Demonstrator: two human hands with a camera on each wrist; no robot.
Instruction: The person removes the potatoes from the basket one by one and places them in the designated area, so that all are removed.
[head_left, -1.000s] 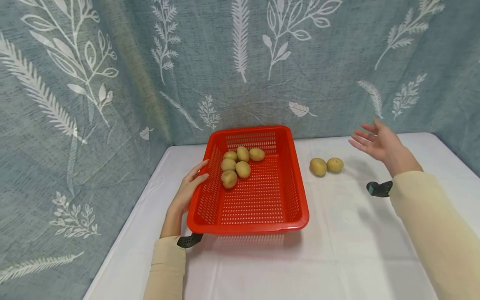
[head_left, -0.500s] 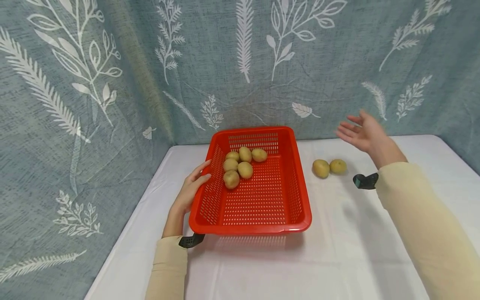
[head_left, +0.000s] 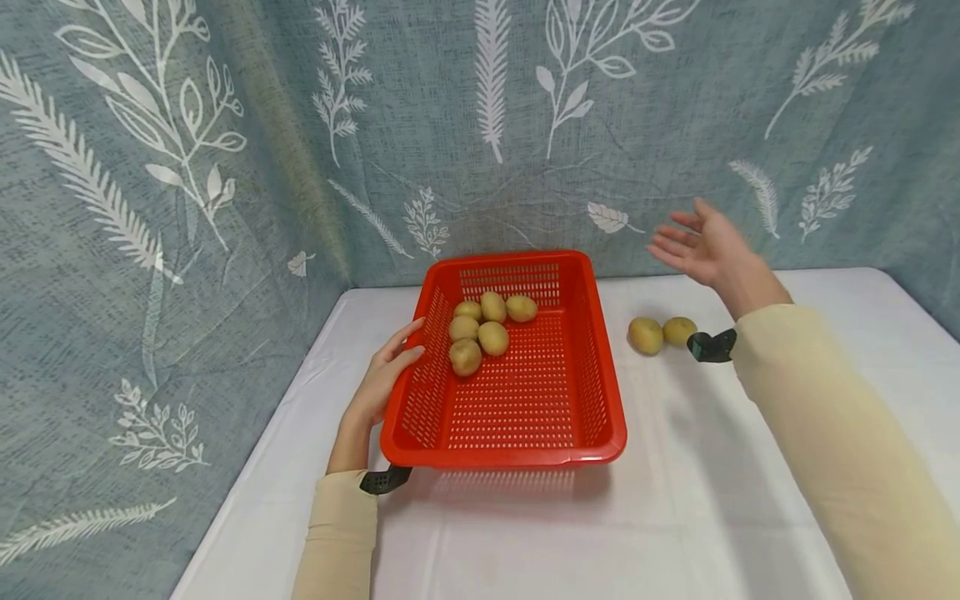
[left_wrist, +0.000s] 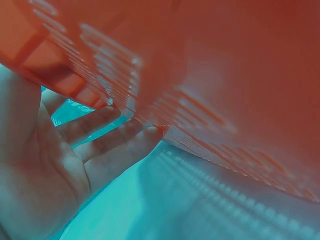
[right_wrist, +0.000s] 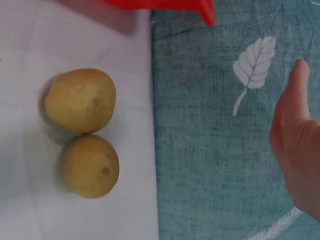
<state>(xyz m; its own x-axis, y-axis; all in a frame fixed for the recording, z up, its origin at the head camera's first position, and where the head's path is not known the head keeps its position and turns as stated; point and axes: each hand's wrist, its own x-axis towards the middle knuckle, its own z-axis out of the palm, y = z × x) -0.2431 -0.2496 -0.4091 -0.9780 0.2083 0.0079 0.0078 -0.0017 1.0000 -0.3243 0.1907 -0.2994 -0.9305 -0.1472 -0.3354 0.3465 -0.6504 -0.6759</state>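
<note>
A red perforated basket (head_left: 540, 433) stands on the white table with several potatoes (head_left: 480, 327) in its far left part. My left hand (head_left: 378, 379) rests against the basket's left wall with straight fingers (left_wrist: 107, 145) under its rim. Two potatoes lie side by side on the cloth right of the basket, one (head_left: 646, 335) (right_wrist: 81, 99) next to the other (head_left: 678, 330) (right_wrist: 91, 165). My right hand (head_left: 697, 243) hovers open in the air above and behind them, palm turned left, holding nothing; the right wrist view shows its fingers (right_wrist: 295, 130) before the backdrop.
The white tablecloth (head_left: 675, 500) covers the table. A blue-grey leaf-printed curtain (head_left: 225, 167) closes the back and left sides. Black wrist camera mounts (head_left: 711, 346) show at both sleeves.
My right hand has moved left and a little up, from right of the two loose potatoes to above them. The left hand and basket stayed put.
</note>
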